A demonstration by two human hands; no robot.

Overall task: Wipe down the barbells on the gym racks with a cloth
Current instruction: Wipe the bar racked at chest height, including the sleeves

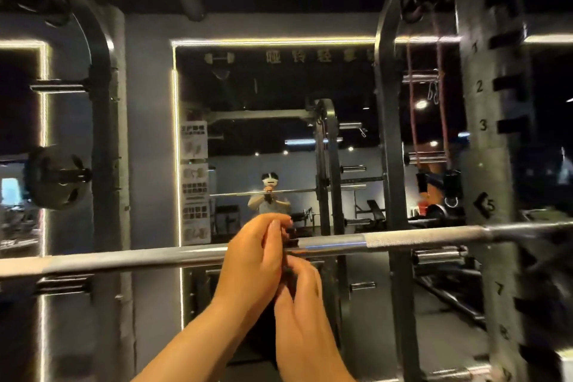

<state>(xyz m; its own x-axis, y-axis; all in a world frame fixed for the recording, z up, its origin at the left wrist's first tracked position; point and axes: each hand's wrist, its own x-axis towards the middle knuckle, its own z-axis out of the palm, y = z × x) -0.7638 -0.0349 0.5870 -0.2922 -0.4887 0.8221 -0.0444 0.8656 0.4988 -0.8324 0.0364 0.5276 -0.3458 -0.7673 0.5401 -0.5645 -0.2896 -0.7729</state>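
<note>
Barbell (pixel 403 240), lying level across the rack (pixel 486 164), gripped mid-shaft by both your hands.
Your left hand (pixel 254 254) curls over the bar from above and your right hand (pixel 302 291) closes in from below. Both pinch a dark cloth (pixel 288 268), mostly hidden by your fingers. Held round the shaft like this, it probably wipes every side in one pass.

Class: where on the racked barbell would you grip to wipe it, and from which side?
Grip the barbell on its bare shaft, beside where the left hand and right hand hold the dark cloth. Come from the near side, fingers curling over the top: the round bar lies roughly level, its near side unobstructed.
</note>
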